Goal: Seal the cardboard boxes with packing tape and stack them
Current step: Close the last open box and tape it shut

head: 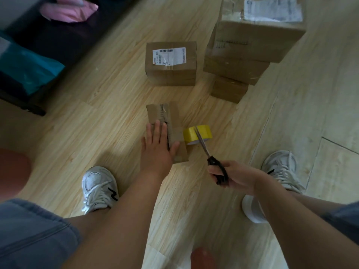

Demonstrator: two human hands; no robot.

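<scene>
A small flat cardboard box (175, 121) lies on the wooden floor in front of me. My left hand (158, 146) presses flat on its near half with straight fingers. A yellow roll of packing tape (202, 133) stands just right of the box, touching it. My right hand (233, 174) grips the black handles of a pair of scissors (204, 144), whose shut blades point up across the tape roll. Further back stands a labelled box (171, 63). To its right rises a stack of three boxes (248, 47).
Dark furniture (48, 35) with a pink bag (68, 10) and a teal bag (29, 68) fills the upper left. My two white sneakers (99, 187) rest on the floor on either side of my arms. Bare floor lies left of the small box.
</scene>
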